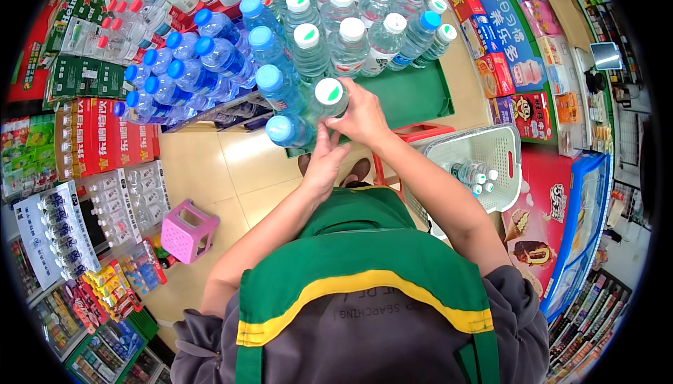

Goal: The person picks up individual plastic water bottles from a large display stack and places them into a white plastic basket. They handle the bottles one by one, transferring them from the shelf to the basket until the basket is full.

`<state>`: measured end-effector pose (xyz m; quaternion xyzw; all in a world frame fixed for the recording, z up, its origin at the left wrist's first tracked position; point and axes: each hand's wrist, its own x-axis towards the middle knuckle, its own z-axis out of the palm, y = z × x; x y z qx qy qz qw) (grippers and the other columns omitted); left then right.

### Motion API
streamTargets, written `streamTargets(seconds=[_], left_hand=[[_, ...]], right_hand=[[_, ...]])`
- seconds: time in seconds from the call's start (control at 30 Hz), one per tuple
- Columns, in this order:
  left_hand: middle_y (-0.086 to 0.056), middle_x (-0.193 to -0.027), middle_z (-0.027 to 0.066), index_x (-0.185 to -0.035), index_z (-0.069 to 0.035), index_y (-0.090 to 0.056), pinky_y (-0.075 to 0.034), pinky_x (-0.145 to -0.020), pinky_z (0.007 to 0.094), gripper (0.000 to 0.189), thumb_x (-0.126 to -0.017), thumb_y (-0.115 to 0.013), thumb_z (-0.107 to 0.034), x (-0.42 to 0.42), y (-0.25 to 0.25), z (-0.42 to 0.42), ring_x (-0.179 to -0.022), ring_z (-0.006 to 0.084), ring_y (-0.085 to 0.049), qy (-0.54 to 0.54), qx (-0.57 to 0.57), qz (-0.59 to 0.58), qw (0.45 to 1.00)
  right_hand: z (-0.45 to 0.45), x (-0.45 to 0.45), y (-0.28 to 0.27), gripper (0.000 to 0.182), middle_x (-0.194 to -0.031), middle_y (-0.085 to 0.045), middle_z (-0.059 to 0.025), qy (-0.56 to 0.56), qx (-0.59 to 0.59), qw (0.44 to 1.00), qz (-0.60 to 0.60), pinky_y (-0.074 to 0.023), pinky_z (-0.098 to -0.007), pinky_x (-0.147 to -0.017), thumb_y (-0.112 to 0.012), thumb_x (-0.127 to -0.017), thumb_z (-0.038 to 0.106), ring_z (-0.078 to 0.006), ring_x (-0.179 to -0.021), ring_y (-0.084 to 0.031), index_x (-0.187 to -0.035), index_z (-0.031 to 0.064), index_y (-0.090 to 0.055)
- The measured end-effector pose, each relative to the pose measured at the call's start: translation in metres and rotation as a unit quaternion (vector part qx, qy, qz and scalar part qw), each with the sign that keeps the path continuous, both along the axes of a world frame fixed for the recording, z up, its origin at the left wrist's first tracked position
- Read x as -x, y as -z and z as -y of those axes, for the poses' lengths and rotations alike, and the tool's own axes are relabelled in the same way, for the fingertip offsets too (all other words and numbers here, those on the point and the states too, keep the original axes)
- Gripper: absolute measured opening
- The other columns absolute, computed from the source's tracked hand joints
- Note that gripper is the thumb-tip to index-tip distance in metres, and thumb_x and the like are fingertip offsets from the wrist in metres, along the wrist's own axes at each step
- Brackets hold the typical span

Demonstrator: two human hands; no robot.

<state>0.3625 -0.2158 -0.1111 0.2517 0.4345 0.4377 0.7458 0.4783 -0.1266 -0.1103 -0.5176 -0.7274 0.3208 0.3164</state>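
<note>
A clear plastic water bottle (329, 106) with a white cap marked by a green leaf stands upright at the near edge of the bottle group. My right hand (362, 113) holds it, thumb and fingers around its right side below the cap. Just below and in front, my left hand (327, 160) has its thumb apart and its fingertips close to the bottle's lower side; their contact is partly hidden. Blue-capped water bottles (288, 130) line the left side. Behind are several rows of white-capped bottles (349, 47) on a green tray (420, 97).
Left stand packs of small blue-capped bottles (194, 71) and a pink plastic stool (189, 231). On the right are a red stool (420, 132), a white basket (502, 173) with several bottles, and a chest freezer (575, 226). Shelves and drink cartons (108, 139) flank the tiled floor.
</note>
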Motion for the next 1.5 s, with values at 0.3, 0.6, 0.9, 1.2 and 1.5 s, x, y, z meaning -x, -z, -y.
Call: streamTargets(seconds=[0.3,0.6,0.9,1.2,1.5], left_hand=[[-0.006,-0.159,0.0069,-0.151,-0.016,0.018,-0.026,-0.113,0.0372,0.093,-0.088,-0.049,-0.005,0.003,0.011,-0.012,-0.145,0.0226,-0.019,-0.006,0.011,-0.011,1.0],[-0.012,-0.157,0.0082,-0.152,-0.016,0.012,-0.031,-0.112,0.0367,0.092,-0.084,-0.047,0.002,-0.001,0.022,-0.014,-0.136,0.0213,-0.035,-0.024,0.019,0.003,1.0],[-0.025,-0.15,0.0055,-0.15,-0.014,-0.007,-0.035,-0.109,0.0441,0.082,-0.082,-0.047,0.007,-0.005,-0.003,-0.017,-0.13,0.0216,-0.041,-0.06,0.063,0.023,0.996],[-0.054,-0.126,0.0045,-0.138,-0.011,-0.04,-0.041,-0.097,0.0401,0.06,-0.081,-0.051,0.003,-0.023,-0.004,-0.014,-0.115,0.0185,-0.052,0.03,0.109,0.091,0.989],[-0.045,-0.139,0.01,-0.143,-0.004,-0.035,-0.034,-0.11,0.0381,0.063,-0.081,-0.043,0.005,-0.098,-0.009,-0.03,-0.129,0.0221,-0.044,0.244,0.11,0.091,0.959]], right_hand=[[-0.004,0.013,0.011,0.076,-0.098,-0.067,-0.023,0.025,0.072,0.995,0.056,-0.0546,-0.0442,-0.077,-0.084,-0.066,0.024,-0.039,-0.089,-0.067,-0.124,0.0,-0.042],[-0.002,0.014,0.021,0.075,-0.083,-0.066,-0.0229,0.039,0.075,0.996,0.021,-0.0522,-0.0487,-0.069,-0.084,-0.068,0.024,-0.0424,-0.079,-0.066,-0.121,0.0043,-0.035],[0.004,0.017,0.01,0.075,-0.102,-0.062,-0.0285,0.054,0.094,0.994,0.0,-0.0514,-0.0508,-0.078,-0.085,-0.067,0.027,-0.0476,-0.093,-0.061,-0.12,0.0023,-0.037],[0.033,-0.021,0.008,0.048,-0.102,-0.061,-0.0174,0.104,-0.003,0.994,-0.031,-0.0492,-0.0446,-0.082,-0.077,-0.076,0.027,-0.0375,-0.094,-0.059,-0.11,0.0035,-0.053],[0.092,-0.113,0.019,0.014,-0.087,-0.059,-0.0117,0.268,-0.038,0.962,-0.035,-0.0496,-0.0415,-0.078,-0.063,-0.083,0.017,-0.031,-0.089,-0.059,-0.085,0.0038,-0.061]])
